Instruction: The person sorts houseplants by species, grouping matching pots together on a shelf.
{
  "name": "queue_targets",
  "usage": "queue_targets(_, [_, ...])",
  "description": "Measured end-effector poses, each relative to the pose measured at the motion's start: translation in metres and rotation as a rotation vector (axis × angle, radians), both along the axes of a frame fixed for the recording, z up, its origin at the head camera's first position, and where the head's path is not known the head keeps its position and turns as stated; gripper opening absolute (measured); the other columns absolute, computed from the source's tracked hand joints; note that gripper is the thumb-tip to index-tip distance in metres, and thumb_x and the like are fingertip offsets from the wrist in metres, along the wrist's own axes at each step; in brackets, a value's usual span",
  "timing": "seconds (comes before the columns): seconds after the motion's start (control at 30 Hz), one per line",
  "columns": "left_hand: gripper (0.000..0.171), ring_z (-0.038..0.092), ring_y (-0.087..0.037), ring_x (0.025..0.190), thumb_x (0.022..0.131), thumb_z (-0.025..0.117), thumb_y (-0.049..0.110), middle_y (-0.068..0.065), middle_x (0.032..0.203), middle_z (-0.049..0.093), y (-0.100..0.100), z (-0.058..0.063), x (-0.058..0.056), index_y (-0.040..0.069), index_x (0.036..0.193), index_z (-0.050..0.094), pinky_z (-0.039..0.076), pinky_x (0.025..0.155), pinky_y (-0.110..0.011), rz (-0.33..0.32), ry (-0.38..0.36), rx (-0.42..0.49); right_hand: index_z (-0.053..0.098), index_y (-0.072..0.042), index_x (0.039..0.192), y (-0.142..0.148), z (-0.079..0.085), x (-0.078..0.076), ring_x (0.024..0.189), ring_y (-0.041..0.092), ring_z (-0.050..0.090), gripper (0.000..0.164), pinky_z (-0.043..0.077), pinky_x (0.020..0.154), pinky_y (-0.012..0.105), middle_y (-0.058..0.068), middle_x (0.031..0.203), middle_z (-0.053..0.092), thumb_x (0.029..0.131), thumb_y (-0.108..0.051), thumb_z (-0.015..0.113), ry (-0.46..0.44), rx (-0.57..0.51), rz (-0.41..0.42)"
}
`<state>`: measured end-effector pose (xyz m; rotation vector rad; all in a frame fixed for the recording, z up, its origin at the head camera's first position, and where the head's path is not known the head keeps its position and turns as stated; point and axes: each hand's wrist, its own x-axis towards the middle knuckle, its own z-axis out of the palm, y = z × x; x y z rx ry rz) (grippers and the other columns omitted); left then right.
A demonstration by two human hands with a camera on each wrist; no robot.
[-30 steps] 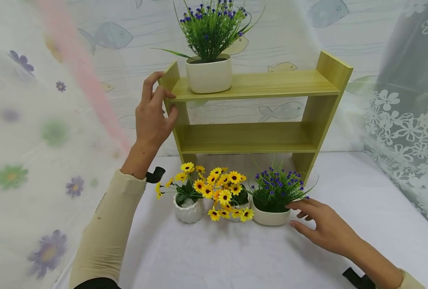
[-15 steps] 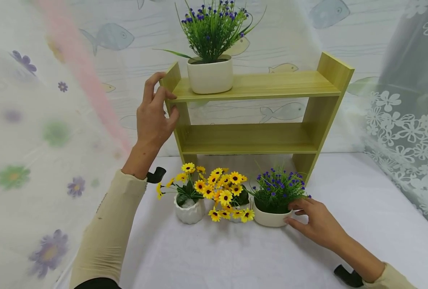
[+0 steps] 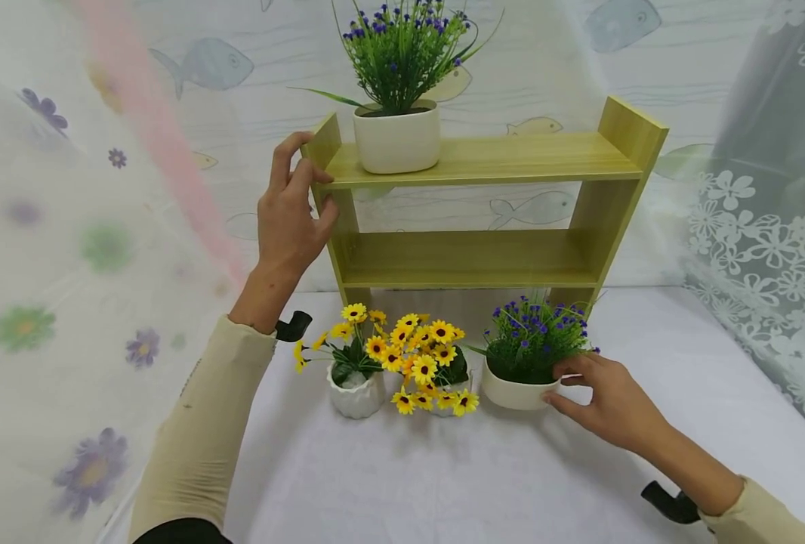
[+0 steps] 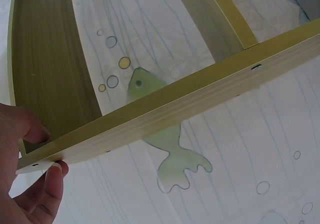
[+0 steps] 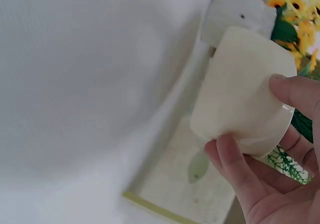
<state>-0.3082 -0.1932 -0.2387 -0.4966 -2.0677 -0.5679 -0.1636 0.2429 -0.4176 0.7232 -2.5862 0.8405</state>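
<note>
My left hand (image 3: 290,215) grips the upper left side panel of a two-tier wooden shelf (image 3: 484,257). In the left wrist view, thumb and fingers pinch the panel's edge (image 4: 175,99) from both sides. My right hand (image 3: 609,404) holds the right end of a cream oval pot (image 3: 519,393) of purple flowers (image 3: 535,329). Up close in the right wrist view, the thumb and fingers are on the pot wall (image 5: 240,94), and the pot looks raised off the cloth. A matching potted purple plant (image 3: 397,140) stands on the top board, near its left end.
Two white pots of yellow flowers stand on the white cloth (image 3: 389,483) before the shelf: one on the left (image 3: 357,397), the other (image 3: 455,389) partly behind its blooms. A fish-print curtain (image 3: 205,68) hangs behind. A lace-patterned curtain (image 3: 769,242) hangs at right.
My right hand has closed on the purple-flower pot, then moved it up and slightly right, away from the yellow flowers. The left hand has stayed on the shelf.
</note>
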Motion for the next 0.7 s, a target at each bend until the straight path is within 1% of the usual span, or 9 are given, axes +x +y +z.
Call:
queue_targets(0.13, [0.014,0.063,-0.027,0.085,0.094,0.064,0.004,0.008,0.164,0.037,-0.001,-0.001,0.000,0.002,0.108,0.063,0.050,0.068,-0.037,0.003,-0.007,0.001,0.072,-0.009,0.102,0.005,0.023,-0.004,0.087,0.024,0.077,0.029,0.063,0.075,0.034,0.000,0.099,0.071,0.082,-0.017,0.092,0.044,0.023,-0.011])
queue_targets(0.2, [0.014,0.062,-0.027,0.084,0.094,0.065,0.004,0.007,0.164,0.037,-0.001,-0.001,0.000,0.002,0.108,0.063,0.050,0.067,-0.038,0.005,-0.008,-0.002,0.072,-0.011,0.100,0.007,0.035,-0.005,0.086,0.023,0.077,0.029,0.062,0.075,0.027,-0.001,0.098,0.071,0.081,-0.016,0.092,0.078,0.024,-0.015])
queue_targets(0.33, [0.014,0.062,-0.027,0.086,0.095,0.065,0.004,0.007,0.164,0.037,-0.001,-0.001,-0.001,0.002,0.108,0.063,0.050,0.066,-0.039,0.007,-0.005,-0.005,0.071,-0.014,0.099,0.010,0.061,-0.007,0.086,0.024,0.078,0.028,0.056,0.078,0.013,-0.003,0.097,0.071,0.080,-0.016,0.092,0.131,0.035,-0.023])
queue_targets(0.43, [0.015,0.062,-0.027,0.089,0.095,0.065,0.005,0.007,0.165,0.036,-0.001,-0.001,-0.001,0.002,0.109,0.063,0.051,0.067,-0.038,0.006,-0.007,-0.005,0.072,-0.014,0.100,0.012,0.083,-0.006,0.086,0.025,0.079,0.027,0.051,0.079,0.007,-0.002,0.097,0.072,0.082,-0.018,0.092,0.144,0.053,-0.035])
queue_targets(0.53, [0.015,0.063,-0.027,0.094,0.096,0.064,0.006,0.007,0.166,0.035,-0.001,-0.001,-0.001,0.002,0.110,0.063,0.051,0.068,-0.038,0.006,-0.015,-0.005,0.072,-0.014,0.102,0.013,0.105,-0.005,0.089,0.026,0.078,0.027,0.049,0.080,0.005,-0.001,0.098,0.072,0.084,-0.021,0.091,0.138,0.065,-0.046])
queue_targets(0.7, [0.015,0.062,-0.028,0.094,0.096,0.064,0.006,0.007,0.166,0.035,0.000,-0.002,-0.001,0.001,0.110,0.063,0.050,0.068,-0.039,0.004,-0.019,-0.002,0.073,-0.014,0.102,0.012,0.142,-0.004,0.092,0.028,0.077,0.027,0.044,0.083,0.000,-0.002,0.099,0.073,0.082,-0.020,0.091,0.133,0.062,-0.073])
